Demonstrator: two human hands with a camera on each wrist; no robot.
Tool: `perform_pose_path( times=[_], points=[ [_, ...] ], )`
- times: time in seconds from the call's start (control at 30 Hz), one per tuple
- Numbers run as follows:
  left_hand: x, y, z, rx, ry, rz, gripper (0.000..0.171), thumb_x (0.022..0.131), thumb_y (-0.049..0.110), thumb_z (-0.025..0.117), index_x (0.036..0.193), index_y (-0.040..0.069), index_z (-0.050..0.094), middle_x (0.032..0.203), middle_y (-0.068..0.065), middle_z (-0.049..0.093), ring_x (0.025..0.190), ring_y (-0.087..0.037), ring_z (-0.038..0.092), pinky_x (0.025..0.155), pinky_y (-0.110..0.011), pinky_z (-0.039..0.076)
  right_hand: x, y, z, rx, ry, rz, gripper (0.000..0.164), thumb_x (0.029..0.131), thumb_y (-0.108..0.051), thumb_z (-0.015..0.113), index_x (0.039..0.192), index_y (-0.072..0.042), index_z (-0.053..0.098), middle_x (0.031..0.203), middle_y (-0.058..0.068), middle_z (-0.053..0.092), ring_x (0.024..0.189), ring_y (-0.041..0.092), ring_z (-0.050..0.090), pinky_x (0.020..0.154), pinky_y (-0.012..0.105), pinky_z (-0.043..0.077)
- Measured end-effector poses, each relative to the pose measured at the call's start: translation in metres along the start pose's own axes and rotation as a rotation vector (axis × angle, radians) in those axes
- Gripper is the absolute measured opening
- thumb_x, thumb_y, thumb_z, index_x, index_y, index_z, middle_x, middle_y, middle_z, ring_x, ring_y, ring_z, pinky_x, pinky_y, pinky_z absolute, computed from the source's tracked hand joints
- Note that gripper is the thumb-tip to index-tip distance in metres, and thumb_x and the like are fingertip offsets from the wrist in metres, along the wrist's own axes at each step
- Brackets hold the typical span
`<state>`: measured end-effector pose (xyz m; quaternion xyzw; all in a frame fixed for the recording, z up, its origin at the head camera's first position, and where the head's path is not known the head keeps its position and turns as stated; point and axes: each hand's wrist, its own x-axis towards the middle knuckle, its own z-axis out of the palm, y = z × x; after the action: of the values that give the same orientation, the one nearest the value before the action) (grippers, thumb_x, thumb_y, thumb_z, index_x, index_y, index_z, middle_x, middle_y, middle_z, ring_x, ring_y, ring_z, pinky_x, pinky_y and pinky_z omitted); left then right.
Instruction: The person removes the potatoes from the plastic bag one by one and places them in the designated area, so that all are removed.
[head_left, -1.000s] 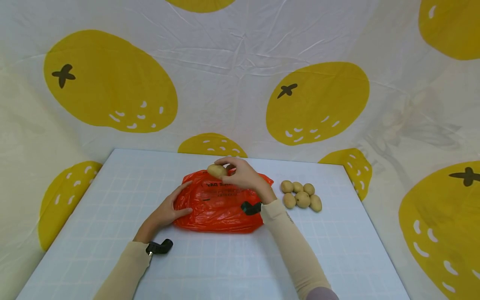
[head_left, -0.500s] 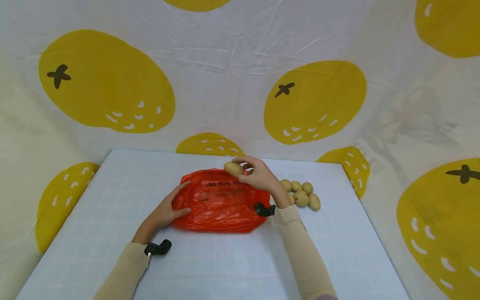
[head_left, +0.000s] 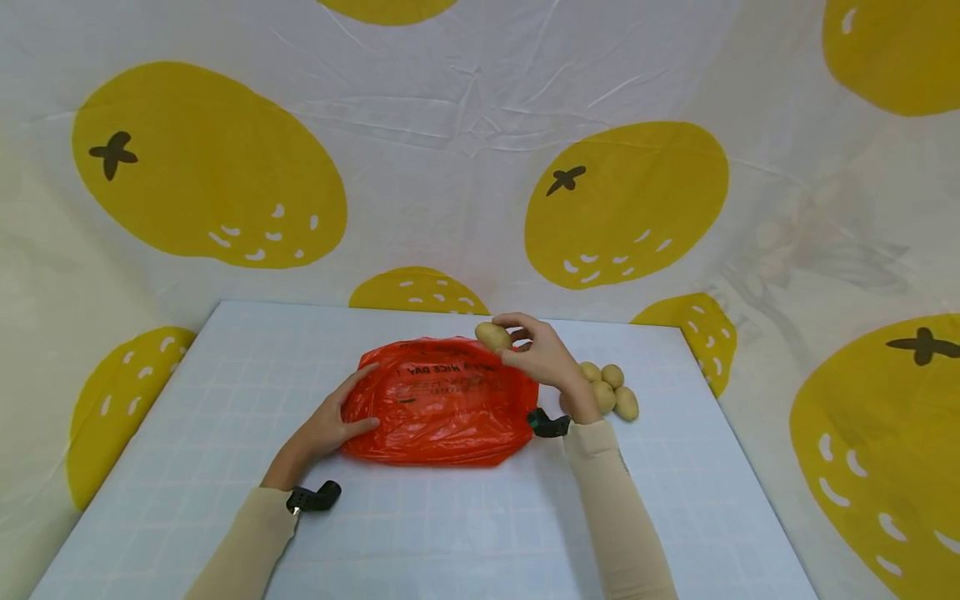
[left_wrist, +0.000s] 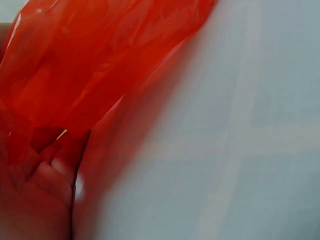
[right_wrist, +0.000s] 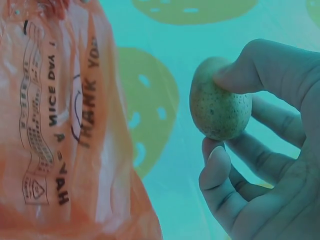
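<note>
A crinkled red plastic bag [head_left: 442,421] with black printing lies bulging on the table, in front of me. My left hand [head_left: 326,429] holds its left side, thumb over the front and fingers farther back. The left wrist view has curled fingers [left_wrist: 52,172] against the red film, partly hidden by it. Above the bag's far right corner, my right hand [head_left: 546,358] pinches an oval potato [head_left: 492,336]. Seen from the right wrist, the speckled potato [right_wrist: 212,107] sits between thumb and fingers, apart from the bag's printed side.
Several loose potatoes [head_left: 626,403] lie together right of the bag, some hidden behind the right wrist. The pale checked table [head_left: 420,533] ends at a white cloth backdrop [head_left: 420,183] with large yellow fruit prints. Each wrist carries a small black camera.
My right hand has moved to the right with the potato, from above the bag's middle to its far right corner. The left hand stays at the bag's left side.
</note>
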<state>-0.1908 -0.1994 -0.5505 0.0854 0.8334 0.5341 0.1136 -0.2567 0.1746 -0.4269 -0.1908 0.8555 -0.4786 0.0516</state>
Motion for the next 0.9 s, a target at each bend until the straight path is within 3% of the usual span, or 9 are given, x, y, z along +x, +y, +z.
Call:
perform_pose_path(
  times=[0.4,0.6,0.77,0.9],
  points=[
    [-0.001,0.002,0.000,0.001,-0.004,0.010,0.094,0.088,0.031,0.080,0.163,0.033,0.024,0.171,-0.017,0.018,0.153,-0.047,0.021,0.115,-0.071,0.032,-0.023,0.015,-0.024,-0.023,0.099,0.045,0.044,0.090,-0.013,0.070,0.134,-0.014,0.064,0.136,0.010,0.064,0.110,0.032,0.064,0.089,0.039,0.058],
    [-0.002,0.002,0.001,-0.012,-0.003,0.007,0.094,0.088,0.031,0.081,0.162,0.036,0.025,0.171,-0.015,0.018,0.154,-0.047,0.020,0.115,-0.071,0.033,-0.034,0.022,-0.034,-0.013,0.132,0.138,0.046,0.091,-0.017,0.071,0.136,-0.017,0.062,0.139,0.008,0.061,0.112,0.033,0.062,0.075,0.042,0.061],
    [-0.002,0.002,0.000,-0.025,-0.007,0.012,0.093,0.088,0.029,0.081,0.162,0.037,0.026,0.171,-0.014,0.019,0.154,-0.046,0.021,0.116,-0.071,0.032,-0.043,0.028,-0.043,-0.037,0.157,0.154,0.046,0.094,-0.019,0.071,0.139,-0.016,0.059,0.142,0.009,0.059,0.117,0.033,0.061,0.092,0.048,0.059],
    [0.000,0.002,0.000,-0.034,-0.019,0.011,0.093,0.088,0.027,0.080,0.162,0.036,0.025,0.171,-0.015,0.019,0.154,-0.046,0.021,0.116,-0.070,0.032,-0.050,0.036,-0.051,-0.021,0.181,0.170,0.047,0.095,-0.023,0.073,0.140,-0.016,0.059,0.142,0.010,0.058,0.118,0.034,0.060,0.095,0.048,0.057]
  ],
)
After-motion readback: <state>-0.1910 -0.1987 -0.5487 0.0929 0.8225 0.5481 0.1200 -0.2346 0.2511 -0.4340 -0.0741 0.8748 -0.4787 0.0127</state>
